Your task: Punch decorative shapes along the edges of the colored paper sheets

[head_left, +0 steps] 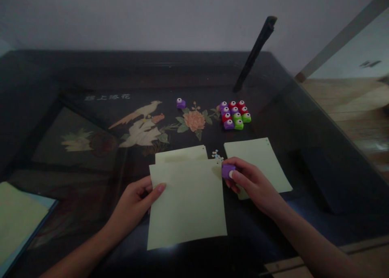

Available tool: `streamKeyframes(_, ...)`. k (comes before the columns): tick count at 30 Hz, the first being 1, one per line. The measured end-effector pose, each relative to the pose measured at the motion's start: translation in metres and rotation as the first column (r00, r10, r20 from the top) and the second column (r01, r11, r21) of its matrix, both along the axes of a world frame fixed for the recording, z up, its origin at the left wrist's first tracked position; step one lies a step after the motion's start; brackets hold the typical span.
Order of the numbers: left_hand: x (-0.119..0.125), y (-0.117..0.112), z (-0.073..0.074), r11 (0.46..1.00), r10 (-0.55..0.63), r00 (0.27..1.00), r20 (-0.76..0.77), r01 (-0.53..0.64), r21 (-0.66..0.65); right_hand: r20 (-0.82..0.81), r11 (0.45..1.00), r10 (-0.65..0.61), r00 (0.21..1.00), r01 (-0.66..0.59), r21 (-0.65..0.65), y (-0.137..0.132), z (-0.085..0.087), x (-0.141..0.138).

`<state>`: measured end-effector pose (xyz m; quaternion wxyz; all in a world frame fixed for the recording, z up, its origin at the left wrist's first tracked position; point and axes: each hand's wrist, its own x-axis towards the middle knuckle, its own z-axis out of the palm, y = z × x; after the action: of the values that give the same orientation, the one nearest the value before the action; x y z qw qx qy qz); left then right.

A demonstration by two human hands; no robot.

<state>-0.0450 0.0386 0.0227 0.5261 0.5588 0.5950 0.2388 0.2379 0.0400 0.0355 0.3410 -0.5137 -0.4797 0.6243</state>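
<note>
At the middle of the worktop (152,71), toward its near edge, our left hand (138,197) pinches the left edge of a sheet (187,205), thumb on top. Our right hand (255,184) is closed around a purple punch (227,172) at the sheet's far right corner, thumb on its white button; we cannot tell whether paper sits in the slot. Scraps (215,153) lie just beyond that corner. If our left grip slackens, the sheet could twist and the hole land crooked; pressing with the paper half in could tear it. Scraps might slide under the sheet. Our right hand also overlaps the paper pile (264,160) toward the worktop's right edge, so a careless wrist could skew it. The other punches (234,116), nearer the far edge, seem safely out of reach of a knock.
</note>
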Motion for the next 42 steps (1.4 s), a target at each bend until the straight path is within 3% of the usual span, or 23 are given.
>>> streamKeyframes(27, 0.0009, -0.0002, -0.0014, 0.996, -0.064, 0.997, -0.032, 0.066, 0.061, 0.079, 0.994, 0.048, 0.996, -0.055, 0.091, -0.0012, -0.0007, -0.0086)
streamKeyframes(42, 0.0019, -0.0001, 0.0001, 0.997, -0.072, 0.997, 0.005, 0.072, 0.004, 0.094, 0.994, 0.026, 0.995, -0.035, 0.1, -0.0016, -0.0023, -0.0075)
